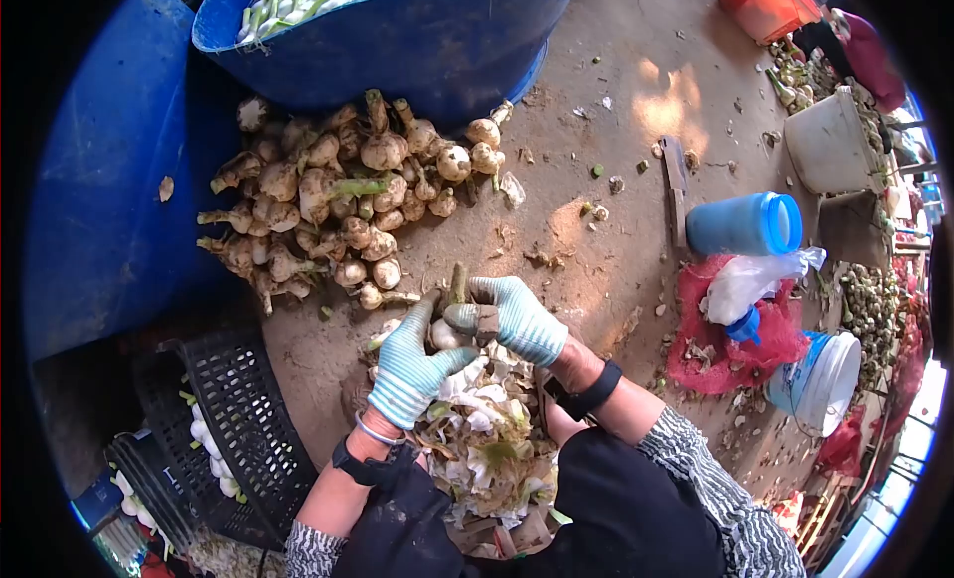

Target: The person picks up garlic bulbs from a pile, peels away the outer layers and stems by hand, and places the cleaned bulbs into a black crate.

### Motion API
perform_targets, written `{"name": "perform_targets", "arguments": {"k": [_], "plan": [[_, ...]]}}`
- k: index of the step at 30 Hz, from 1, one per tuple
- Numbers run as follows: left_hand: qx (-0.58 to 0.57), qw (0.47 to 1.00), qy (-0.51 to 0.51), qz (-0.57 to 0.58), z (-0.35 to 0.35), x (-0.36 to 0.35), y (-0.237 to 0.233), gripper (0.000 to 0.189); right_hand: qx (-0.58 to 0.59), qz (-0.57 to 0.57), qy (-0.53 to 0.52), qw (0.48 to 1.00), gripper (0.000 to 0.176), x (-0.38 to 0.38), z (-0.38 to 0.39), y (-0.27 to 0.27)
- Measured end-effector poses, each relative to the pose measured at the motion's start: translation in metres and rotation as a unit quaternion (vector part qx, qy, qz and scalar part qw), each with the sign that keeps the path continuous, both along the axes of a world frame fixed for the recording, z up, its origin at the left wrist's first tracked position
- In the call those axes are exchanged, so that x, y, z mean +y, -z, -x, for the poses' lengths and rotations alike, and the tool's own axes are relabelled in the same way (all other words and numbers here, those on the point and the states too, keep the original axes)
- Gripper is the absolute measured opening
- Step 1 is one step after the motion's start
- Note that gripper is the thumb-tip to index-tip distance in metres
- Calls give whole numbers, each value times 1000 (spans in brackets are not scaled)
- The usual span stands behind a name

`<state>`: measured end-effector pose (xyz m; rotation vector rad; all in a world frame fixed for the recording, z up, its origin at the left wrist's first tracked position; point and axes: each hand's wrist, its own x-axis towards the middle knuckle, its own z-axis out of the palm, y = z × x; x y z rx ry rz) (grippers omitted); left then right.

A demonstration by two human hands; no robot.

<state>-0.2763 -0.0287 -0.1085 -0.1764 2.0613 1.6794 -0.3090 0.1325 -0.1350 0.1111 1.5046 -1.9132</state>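
Observation:
Both of my hands wear striped white-and-teal knit gloves with dirt-darkened fingertips. Between them is a garlic bulb (444, 336), pale at its lower side, with a green stem (458, 282) sticking up. My left hand (410, 364) grips the bulb from the left, thumb below it. From the right, my right hand (512, 320) closes on the same bulb near the stem. A brown block-like piece (485, 322) sits at its thumb; I cannot tell whether it is a wrap or a tool. Right under the hands lies a heap of peeled garlic skins (487, 429) between my legs.
Ahead on the left, unpeeled garlic bulbs (328, 190) are piled against a big blue tub (397, 56). A black crate (248, 429) stands at lower left. To the right are a long blade (676, 190), a blue jar (740, 225), red mesh (696, 349) and a white bucket (830, 384).

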Motion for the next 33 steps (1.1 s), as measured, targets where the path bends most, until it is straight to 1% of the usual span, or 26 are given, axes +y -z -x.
{"name": "perform_targets", "arguments": {"k": [3, 4, 5, 6, 7, 9, 11, 12, 13, 14, 15, 17, 18, 19, 21, 22, 23, 24, 25, 26, 27, 28, 29, 30, 31, 33], "plan": [[-12, 1000, -8, 2, -1, -9, 14, 74, -4, -22, -17, 1000, 27, -1, 2, 1], [6, 1000, 9, 16, -1, -13, 13, 70, 12, -20, -27, 999, 26, -1, 2, -2], [6, 1000, 8, 16, -1, -17, 13, 70, 12, -20, -29, 999, 26, -1, 1, -2], [-57, 996, -28, -70, 0, -21, 14, 67, 5, -10, -28, 1000, 26, -1, 0, -2], [-120, 979, -62, -155, 0, -25, 14, 64, -3, 0, -27, 1000, 25, -1, 0, -2], [-111, 979, -66, -158, 0, -27, 19, 62, -23, -2, -29, 999, 23, -1, 0, -5], [-135, 970, -79, -185, -1, -27, 20, 50, -64, -5, -34, 997, 21, -2, 2, -8], [-135, 970, -80, -184, -1, -28, 23, 50, -64, -4, -35, 997, 21, -4, 1, -7], [-201, 937, -108, -264, -1, -30, 26, 49, -111, 40, 0, 993, 19, -5, -1, -3], [-265, 892, -136, -340, -2, -32, 27, 51, -158, 84, 34, 983, 17, -7, -3, -1], [-265, 892, -139, -339, -2, -32, 23, 51, -159, 85, 32, 983, 17, -8, -3, -2], [-263, 866, -180, -385, -4, -29, 9, 38, -99, 35, 2, 995, 16, -7, -3, -6], [-273, 866, -197, -369, -2, -28, 4, 33, -42, 8, -6, 999, 18, -7, -4, 0], [-273, 866, -198, -369, 1, -30, 5, 33, -43, 10, -7, 999, 18, -8, -5, 3], [-245, 916, -92, -305, 10, -35, 12, 31, -71, 30, 42, 996, 23, -10, -8, 7], [-210, 959, -15, -188, 16, -35, 10, 39, -127, 38, 45, 990, 23, -9, -9, 13], [-122, 985, -44, -115, 14, -30, 22, 51, -128, 38, 45, 990, 23, -9, -8, 17], [29, 999, -16, 11, 13, -22, 15, 57, -99, 40, 44, 993, 24, -8, -6, 21], [179, 974, 14, 138, 12, -15, 2, 63, -69, 43, 43, 996, 24, -10, -3, 19], [226, 950, 35, 214, 12, -10, -13, 70, -107, 83, 73, 988, 25, -11, -3, 11], [257, 942, 15, 215, 9, -10, -9, 70, -105, 87, 71, 988, 25, -12, -1, 2], [191, 973, -31, 128, 9, -12, -8, 68, -140, 94, 65, 983, 26, -12, 1, -6], [122, 989, -75, 37, 11, -15, -9, 67, -175, 102, 59, 978, 27, -12, 4, -13], [21, 983, -150, -105, 14, -17, -15, 57, -125, 52, 43, 990, 25, -13, 5, -20], [-97, 944, -196, -245, 13, -24, -13, 53, -129, 53, 41, 989, 25, -13, 5, -23], [-167, 915, -198, -309, 20, -25, -21, 53, -73, -11, 13, 997, 25, -9, 8, -27]]}}
